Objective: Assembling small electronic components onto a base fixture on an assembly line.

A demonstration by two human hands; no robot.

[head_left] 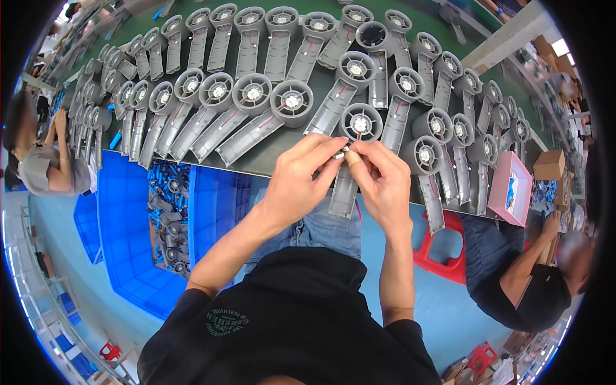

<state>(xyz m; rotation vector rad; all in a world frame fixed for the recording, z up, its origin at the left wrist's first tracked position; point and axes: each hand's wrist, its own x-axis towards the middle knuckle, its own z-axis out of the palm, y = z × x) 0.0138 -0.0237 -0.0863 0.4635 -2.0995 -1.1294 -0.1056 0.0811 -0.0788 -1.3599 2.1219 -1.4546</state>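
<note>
My left hand (296,174) and my right hand (386,183) meet at the table's front edge, fingertips pinched together. Between them is a small silver-and-white part (341,154), too small to identify surely. Both hands are closed on it. Directly under them lies a grey handheld-fan housing (360,123), its round grille pointing away from me. Its open handle shell (344,197) reaches toward me between my wrists and sticks out past the edge. My fingers hide the middle of this housing. To the left rests another fan housing (292,102) with a red wire inside.
Rows of similar grey fan housings (251,93) cover the green table (256,163). Blue crates (122,237) stand lower left, one holding fan parts. A pink box (511,188) sits at the right edge, near a red stool (443,256). Co-workers sit at left (48,167) and right (526,289).
</note>
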